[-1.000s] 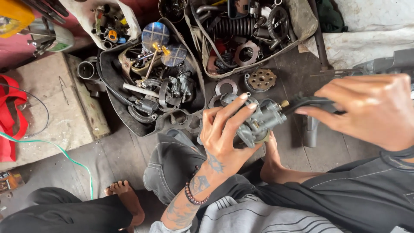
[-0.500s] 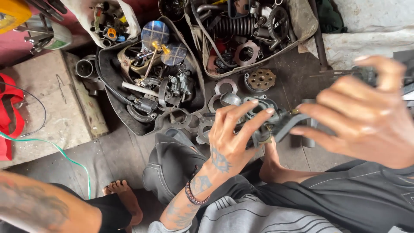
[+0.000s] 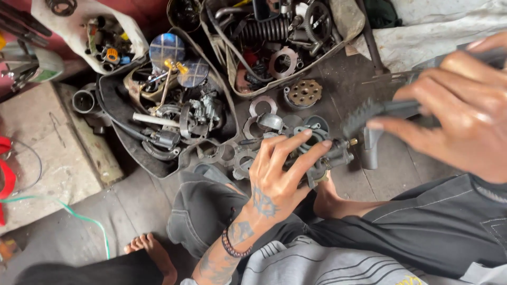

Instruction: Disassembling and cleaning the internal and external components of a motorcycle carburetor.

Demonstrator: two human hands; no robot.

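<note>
A grimy concrete floor is strewn with engine parts, a black tray of scrap at the left. The left hand wraps its fingers around a small carburettor above the lap. The right hand pinches a blurred brush against it. A hard stroke could twist the carburettor loose into the clutter below.

I see my left hand marked with a dark tattoo on its back, further tattoos along the forearm, and a dark beaded bracelet at the wrist. My right hand is bare. Dark grey trousers; bare feet.
</note>
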